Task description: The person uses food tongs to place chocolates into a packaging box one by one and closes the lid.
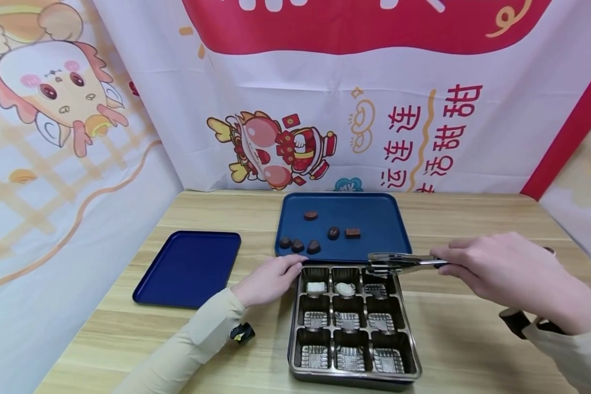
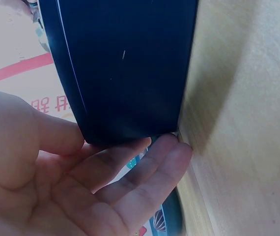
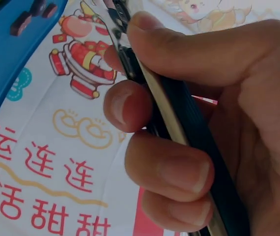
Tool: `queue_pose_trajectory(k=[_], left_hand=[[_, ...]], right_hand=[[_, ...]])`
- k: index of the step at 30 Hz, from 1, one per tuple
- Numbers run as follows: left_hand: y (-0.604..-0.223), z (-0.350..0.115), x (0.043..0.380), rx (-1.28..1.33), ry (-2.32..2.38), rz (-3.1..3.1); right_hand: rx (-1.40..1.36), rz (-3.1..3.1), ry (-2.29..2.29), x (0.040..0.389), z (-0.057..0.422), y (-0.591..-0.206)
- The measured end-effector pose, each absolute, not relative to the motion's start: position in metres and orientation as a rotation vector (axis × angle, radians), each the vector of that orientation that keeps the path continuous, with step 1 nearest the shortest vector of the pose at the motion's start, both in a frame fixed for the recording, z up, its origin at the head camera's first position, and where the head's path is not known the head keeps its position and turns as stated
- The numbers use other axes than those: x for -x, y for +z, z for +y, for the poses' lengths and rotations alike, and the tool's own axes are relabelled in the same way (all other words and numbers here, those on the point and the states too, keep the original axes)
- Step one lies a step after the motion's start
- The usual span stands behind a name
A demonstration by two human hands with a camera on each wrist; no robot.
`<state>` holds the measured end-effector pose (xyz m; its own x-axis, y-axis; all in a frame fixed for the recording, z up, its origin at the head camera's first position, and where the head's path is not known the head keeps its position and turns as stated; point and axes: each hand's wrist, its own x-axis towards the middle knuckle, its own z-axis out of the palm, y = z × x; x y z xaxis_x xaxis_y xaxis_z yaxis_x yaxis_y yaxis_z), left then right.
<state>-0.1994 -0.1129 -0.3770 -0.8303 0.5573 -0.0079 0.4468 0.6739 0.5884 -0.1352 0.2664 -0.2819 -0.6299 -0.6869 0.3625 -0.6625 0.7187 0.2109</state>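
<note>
Over far right compartment of box, right hand grips tongs; left hand, fingers extended, touches far left corner; beyond, chocolates on blue tray.

"Where's room?"

"Above the 6 nearer compartments of the box, and over the table right of it."

"What obstructs?"

"Tongs above its far-right compartment; the left hand at its far-left corner."

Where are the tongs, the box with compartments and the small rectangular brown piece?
Tongs (image 1: 416, 260), head view: on the metal arms.
Box with compartments (image 1: 354, 375), head view: on the near rim.
Rectangular brown piece (image 1: 352, 233), head view: on its middle.
</note>
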Motion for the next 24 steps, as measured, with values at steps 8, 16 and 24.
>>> queue_pose_trajectory(k=[8,16,24], left_hand=[[-0.376,-0.113,0.199,-0.801,0.879,2.686],[-0.377,-0.114,0.199,-0.808,0.889,2.69],[-0.377,-0.112,0.199,-0.813,0.867,2.705]], right_hand=[[-1.069,-2.492,-0.106,0.128,0.254,-0.284],[-1.053,-2.518,-0.169,0.12,0.24,-0.278],[-1.021,-2.544,-0.219,0.121,0.235,-0.272]])
